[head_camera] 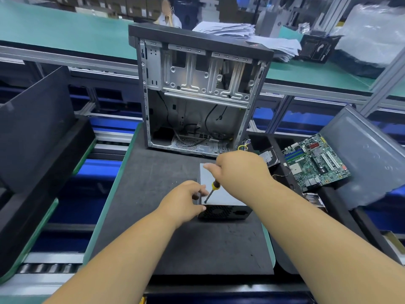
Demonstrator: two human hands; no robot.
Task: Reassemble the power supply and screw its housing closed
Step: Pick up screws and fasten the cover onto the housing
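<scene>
You have one power supply (221, 195) at the centre of one dark foam mat (153, 227), with one screwdriver (211, 189) over it and your two hands on the job, the left hand (185, 201) and the right hand (238, 166). At twelve o'clock stands one open computer case (197, 88), and at three o'clock you have one green motherboard (315, 161) and one hard drive (268, 157). Count one heap of papers (241, 34) at one o'clock and one other person (168, 15) at twelve o'clock, far back.
</scene>
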